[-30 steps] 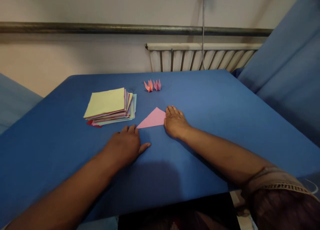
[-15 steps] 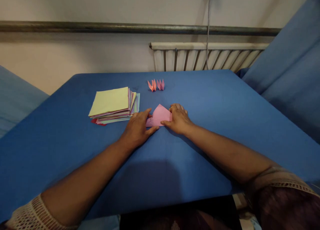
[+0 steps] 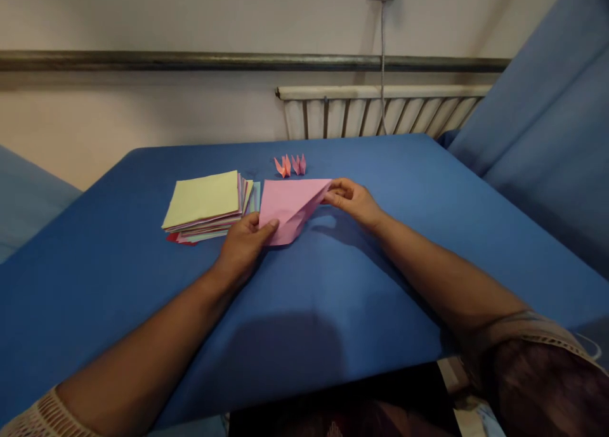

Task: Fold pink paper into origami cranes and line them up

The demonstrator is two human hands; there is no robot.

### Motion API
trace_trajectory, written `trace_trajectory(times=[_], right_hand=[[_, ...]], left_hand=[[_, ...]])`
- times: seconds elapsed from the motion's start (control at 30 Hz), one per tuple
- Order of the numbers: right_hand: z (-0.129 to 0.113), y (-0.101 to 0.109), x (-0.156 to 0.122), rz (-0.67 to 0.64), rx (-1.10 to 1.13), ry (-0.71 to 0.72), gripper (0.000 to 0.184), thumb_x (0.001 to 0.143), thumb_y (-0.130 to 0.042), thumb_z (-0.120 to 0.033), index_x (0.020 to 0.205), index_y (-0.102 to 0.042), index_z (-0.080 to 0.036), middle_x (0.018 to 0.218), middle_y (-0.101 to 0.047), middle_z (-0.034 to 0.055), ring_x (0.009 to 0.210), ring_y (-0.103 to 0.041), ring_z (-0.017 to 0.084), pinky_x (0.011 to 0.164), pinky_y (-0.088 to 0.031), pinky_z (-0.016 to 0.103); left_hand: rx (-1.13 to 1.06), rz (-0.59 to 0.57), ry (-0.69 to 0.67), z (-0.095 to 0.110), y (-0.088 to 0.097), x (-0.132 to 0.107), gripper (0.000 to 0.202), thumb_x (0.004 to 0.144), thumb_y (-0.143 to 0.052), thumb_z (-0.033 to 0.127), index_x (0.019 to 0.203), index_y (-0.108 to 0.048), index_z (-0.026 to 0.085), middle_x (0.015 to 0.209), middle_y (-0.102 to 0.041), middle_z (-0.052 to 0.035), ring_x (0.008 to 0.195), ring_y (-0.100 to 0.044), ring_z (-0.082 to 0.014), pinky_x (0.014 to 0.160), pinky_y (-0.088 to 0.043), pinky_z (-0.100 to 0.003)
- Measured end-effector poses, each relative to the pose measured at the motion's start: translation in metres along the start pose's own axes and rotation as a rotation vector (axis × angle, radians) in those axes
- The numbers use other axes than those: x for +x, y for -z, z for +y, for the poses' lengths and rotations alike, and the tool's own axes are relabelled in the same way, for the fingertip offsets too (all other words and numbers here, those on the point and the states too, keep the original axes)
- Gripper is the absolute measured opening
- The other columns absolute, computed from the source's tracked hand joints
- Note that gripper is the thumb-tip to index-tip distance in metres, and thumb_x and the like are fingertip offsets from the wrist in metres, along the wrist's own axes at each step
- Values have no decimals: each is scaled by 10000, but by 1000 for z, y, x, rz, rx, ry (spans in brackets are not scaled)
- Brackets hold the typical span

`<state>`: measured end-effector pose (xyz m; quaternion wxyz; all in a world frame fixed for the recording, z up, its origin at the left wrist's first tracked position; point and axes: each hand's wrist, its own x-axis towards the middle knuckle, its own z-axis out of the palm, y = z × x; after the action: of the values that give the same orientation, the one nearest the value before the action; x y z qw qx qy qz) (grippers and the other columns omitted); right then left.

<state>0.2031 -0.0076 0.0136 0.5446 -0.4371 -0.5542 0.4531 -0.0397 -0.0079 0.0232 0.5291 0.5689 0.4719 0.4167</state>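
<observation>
A pink sheet of paper is held between my two hands just over the blue table, opened out with a diagonal crease across it. My left hand pinches its lower left edge, thumb on top and fingers underneath. At the upper right corner, my right hand grips the paper between thumb and fingers, so that side lifts and bends. Two small folded paper figures, one orange-pink and one darker pink, stand just beyond the sheet.
Left of the sheet lies a thick stack of coloured paper, yellow on top. The blue-covered table reaches to a wall with a rail and a white slatted frame. Blue curtains hang at the right.
The pink paper has gone from a smaller folded shape lying flat to an opened, partly lifted sheet. My right hand has raised its corner; my left hand has shifted slightly left.
</observation>
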Motion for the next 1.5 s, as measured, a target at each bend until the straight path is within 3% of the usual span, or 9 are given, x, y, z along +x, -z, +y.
trace_trajectory(times=[0.17,0.33,0.47,0.57,0.67,0.87,1.03,1.27,1.5], right_hand=[[11,-10,-23,56,81,-183,736,711,-751,-260,1368,-424,-192,760,-653,-49,690,-641,136,721,-523,306],[21,-9,-44,97,-204,-227,950,748,-633,-128,1567,-172,-261,625,-519,-113,528,-498,108,552,-431,244],[23,0,-36,22,-298,-302,739,756,-588,-99,1464,-432,-240,590,-475,-105,504,-439,106,535,-408,243],[24,2,-31,9,-269,-364,400,750,-583,-104,1130,-670,-190,614,-521,-72,510,-447,95,519,-398,234],[21,3,-33,11,-140,-445,228,723,-607,-86,919,-687,-171,647,-576,-39,519,-485,90,494,-402,223],[6,8,-37,-118,38,-625,183,696,-620,-61,831,-682,-169,594,-600,-8,506,-553,123,506,-513,275],[1,23,-38,-287,-119,-526,315,684,-582,-60,954,-695,-177,724,-650,6,611,-605,137,620,-559,307],[-2,24,-48,-343,-774,57,443,694,-766,-156,1126,-700,-227,1418,-448,112,1261,-502,269,1062,-427,432],[8,15,-40,-291,-821,-31,156,884,-649,-316,929,-715,-182,922,-632,52,841,-607,181,802,-505,334]], left_hand=[[-197,-58,134,-1,-9,-9,450,666,-816,462,933,-672,130,857,-751,-86,784,-698,-233,758,-555,-355],[185,-87,124,-8,-8,-11,563,720,-741,483,1126,-609,115,980,-747,-129,815,-709,-266,768,-571,-429],[758,-46,-325,-7,0,-10,795,776,-682,469,1442,-397,141,1453,-516,-185,1306,-521,-347,1084,-423,-525],[1001,-311,-555,-4,2,-13,853,800,-663,510,1500,-327,157,1556,-396,-163,1476,-290,-354,1191,-269,-530],[1087,-510,-605,-2,0,-17,820,825,-640,503,1504,-333,160,1547,-410,-163,1486,-269,-350,1191,-250,-525],[1152,-539,-675,-2,-2,-17,553,833,-562,236,1379,-499,170,1378,-599,-109,1317,-510,-279,1181,-272,-473],[1159,-460,-779,-5,2,-13,346,884,-511,199,1208,-629,166,1291,-667,-88,1231,-578,-259,1139,-352,-441],[1071,-397,-617,-3,-5,-26,290,960,-452,307,998,-706,173,938,-742,-78,909,-679,-237,872,-519,-378],[932,-191,-343,-9,-8,-17,439,880,-578,471,1198,-660,180,1115,-717,-86,1030,-659,-272,962,-492,-388]])
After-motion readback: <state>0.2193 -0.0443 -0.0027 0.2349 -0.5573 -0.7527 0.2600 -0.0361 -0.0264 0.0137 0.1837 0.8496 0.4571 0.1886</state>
